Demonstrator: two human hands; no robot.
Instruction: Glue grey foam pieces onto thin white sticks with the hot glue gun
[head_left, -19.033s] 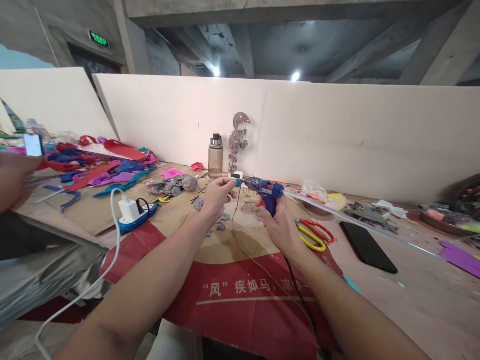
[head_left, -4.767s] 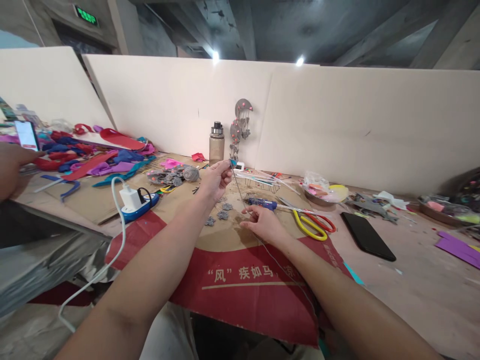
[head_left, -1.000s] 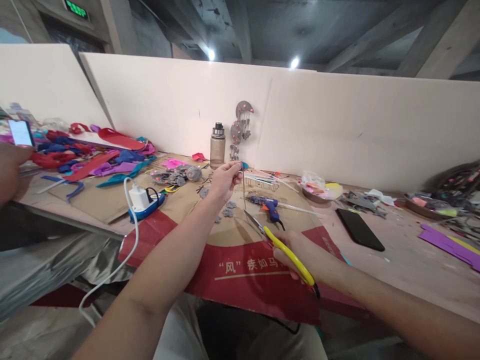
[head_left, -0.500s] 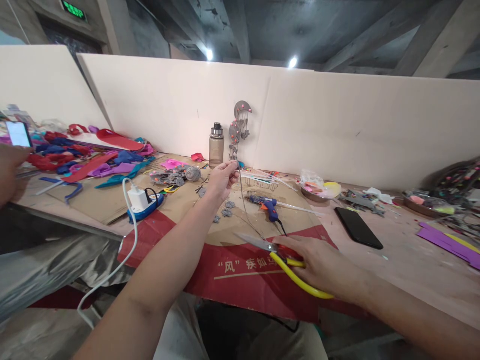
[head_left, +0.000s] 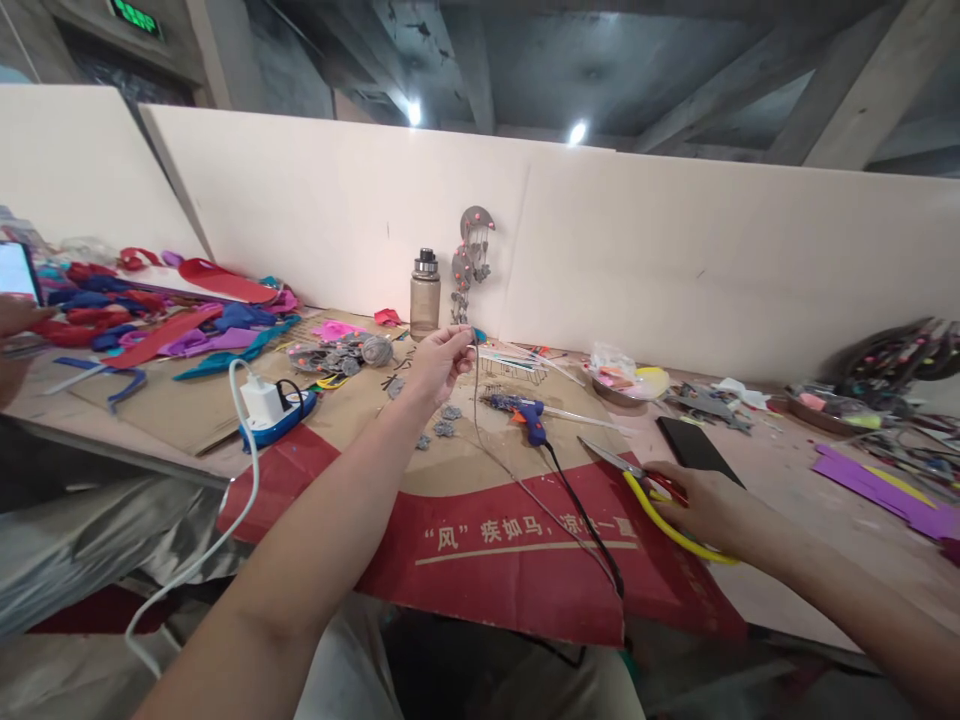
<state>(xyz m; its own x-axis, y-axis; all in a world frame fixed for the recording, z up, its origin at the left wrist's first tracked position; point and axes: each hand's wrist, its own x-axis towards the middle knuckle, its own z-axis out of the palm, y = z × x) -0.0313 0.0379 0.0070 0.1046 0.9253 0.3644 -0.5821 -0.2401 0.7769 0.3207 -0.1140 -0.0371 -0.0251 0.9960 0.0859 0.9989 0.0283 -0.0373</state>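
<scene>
My left hand [head_left: 448,362] pinches one end of a thin grey cord [head_left: 478,410] above the cardboard. The cord hangs down and runs across the red printed part toward the front edge. My right hand [head_left: 694,500] is closed around yellow-handled scissors [head_left: 652,505], low over the right side of the cardboard, their blades pointing left and apart from the cord. Between my hands lies a blue glue gun [head_left: 534,424] with a black cable. Small grey flower-like pieces [head_left: 445,428] rest just below my left hand.
A bottle [head_left: 425,300] stands by the white partition, beside a hanging grey ornament [head_left: 472,250]. A black phone [head_left: 697,448] lies behind my right hand. At left are a power strip [head_left: 277,425], coloured fabric strips [head_left: 180,335] and another person's hand [head_left: 19,318] with a lit phone.
My right hand has moved right with the scissors, away from the cord. The cord's lower part now trails over the red area. My left hand stays nearly in place.
</scene>
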